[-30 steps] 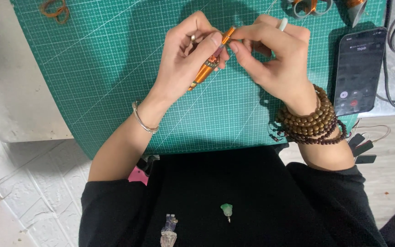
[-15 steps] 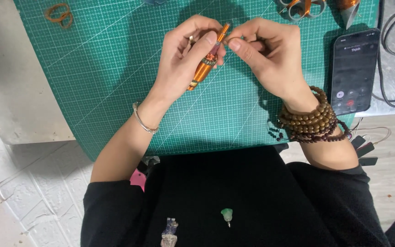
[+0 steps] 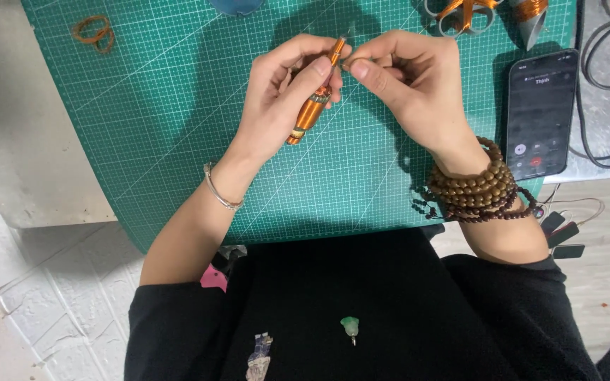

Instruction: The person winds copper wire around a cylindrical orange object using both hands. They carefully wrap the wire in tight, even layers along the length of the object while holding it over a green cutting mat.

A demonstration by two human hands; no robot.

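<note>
Hands meet near the top centre of the green cutting mat (image 3: pixel 164 127). The left hand (image 3: pixel 284 99) is curled shut around an orange pen-shaped tool (image 3: pixel 313 106), thumb and forefinger pinching it near its upper end, so the tool slants from its tip at 1 o'clock down to its banded butt at 7 o'clock, held just above the mat. The right hand (image 3: pixel 411 85) is loosely closed, thumb and forefinger pressed together right at the tool's tip; whether they pinch something tiny there is too small to tell. A thin silver bangle (image 3: pixel 219 190) rings the left wrist, and stacked brown bead bracelets (image 3: pixel 478 187) wrap the right wrist. At 3 o'clock from the hands a phone (image 3: pixel 541 106) lies face up with its screen lit, partly on the mat's right edge, with dark cables (image 3: pixel 601 70) beyond it. At 1 o'clock, orange-handled scissors (image 3: pixel 460 14) sit at the mat's top edge. At 10 o'clock lie orange rubber bands (image 3: pixel 94 32). At 6 o'clock, on the black-clothed lap, rest a small green pendant (image 3: pixel 349 328) and a purplish stone (image 3: pixel 259 356).
</note>
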